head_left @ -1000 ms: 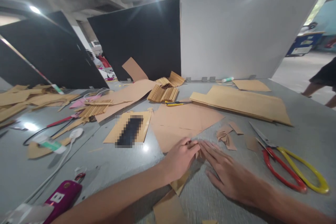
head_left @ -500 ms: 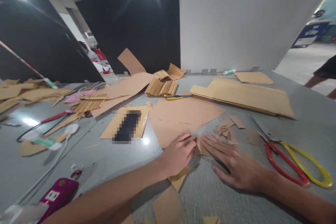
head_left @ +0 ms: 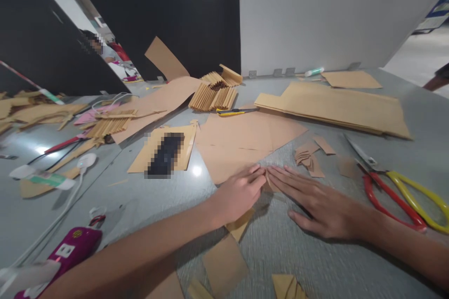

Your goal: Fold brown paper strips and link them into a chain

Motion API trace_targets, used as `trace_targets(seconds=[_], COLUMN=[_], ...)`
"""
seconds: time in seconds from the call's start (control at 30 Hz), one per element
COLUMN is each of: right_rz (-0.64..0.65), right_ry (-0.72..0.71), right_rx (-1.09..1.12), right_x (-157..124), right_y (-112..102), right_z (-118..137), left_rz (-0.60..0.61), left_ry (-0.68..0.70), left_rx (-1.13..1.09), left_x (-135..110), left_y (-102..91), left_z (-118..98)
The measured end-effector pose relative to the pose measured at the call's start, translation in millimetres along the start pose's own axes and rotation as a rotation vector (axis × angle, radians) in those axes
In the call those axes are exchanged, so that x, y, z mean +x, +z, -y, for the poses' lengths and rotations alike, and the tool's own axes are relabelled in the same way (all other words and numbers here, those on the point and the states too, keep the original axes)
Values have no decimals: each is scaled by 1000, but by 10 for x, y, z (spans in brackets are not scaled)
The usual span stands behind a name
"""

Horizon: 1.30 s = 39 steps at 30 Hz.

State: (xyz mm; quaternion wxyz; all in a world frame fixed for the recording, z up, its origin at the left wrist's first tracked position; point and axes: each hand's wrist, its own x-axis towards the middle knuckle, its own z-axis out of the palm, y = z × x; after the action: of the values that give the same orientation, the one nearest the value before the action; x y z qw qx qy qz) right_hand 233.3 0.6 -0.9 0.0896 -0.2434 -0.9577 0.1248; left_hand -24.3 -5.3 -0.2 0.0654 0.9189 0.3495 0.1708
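My left hand point(head_left: 236, 194) and my right hand point(head_left: 315, 201) rest side by side on the grey table point(head_left: 315, 261), fingertips meeting over a small folded piece of brown paper point(head_left: 268, 186). The left hand's fingers are curled and pinch the piece's left edge. The right hand lies flat, fingers stretched and pressing the paper down. Most of the piece is hidden under the hands. A larger brown paper sheet point(head_left: 242, 142) lies just beyond the fingertips.
Red and yellow scissors point(head_left: 393, 182) lie to the right. Small paper scraps point(head_left: 308, 156), a yellow box cutter point(head_left: 233, 111), pleated paper stacks point(head_left: 212, 96) and flat brown sheets point(head_left: 336, 107) lie further back. A magenta glue gun point(head_left: 68, 252) and cables are at the left. Black and white panels stand behind.
The view has tilted downward, so the table fills more of the picture. Both hands stay on the small folded paper, the fingertips pressing slightly closer together.
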Motion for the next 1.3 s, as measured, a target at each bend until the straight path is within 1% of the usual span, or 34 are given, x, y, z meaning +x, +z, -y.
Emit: trace_targets(seconds=[0.23, 0.5, 0.7, 0.9, 0.97, 1.03, 1.1, 1.2, 1.3], right_rz=[-54, -46, -94, -127, -137, -125, -116, -99, -77], right_ry=[13, 56, 65, 90, 75, 49, 42, 38, 23], right_rx=[-5, -123, -72, -69, -61, -35, -21, -52, -105], right_x=[4, 34, 46, -5, -16, -17, -15, -15, -10], right_y=[50, 83, 102, 81, 71, 62, 54, 51, 62], right_z=[48, 138, 176, 166, 162, 160, 159, 156, 153], left_rz=[33, 26, 8, -18, -25, -43, -62, -75, -87], left_ry=[13, -3, -35, -34, -34, -18, 30, 85, 73], left_rx=[14, 28, -40, -74, -69, -51, -30, -18, -23], left_x=[10, 4, -25, -52, -59, -65, -70, -68, -58], left_y=[-12, 15, 42, 70, 74, 78, 84, 96, 110], left_z=[-31, -18, 10, 49, 57, 64, 70, 75, 71])
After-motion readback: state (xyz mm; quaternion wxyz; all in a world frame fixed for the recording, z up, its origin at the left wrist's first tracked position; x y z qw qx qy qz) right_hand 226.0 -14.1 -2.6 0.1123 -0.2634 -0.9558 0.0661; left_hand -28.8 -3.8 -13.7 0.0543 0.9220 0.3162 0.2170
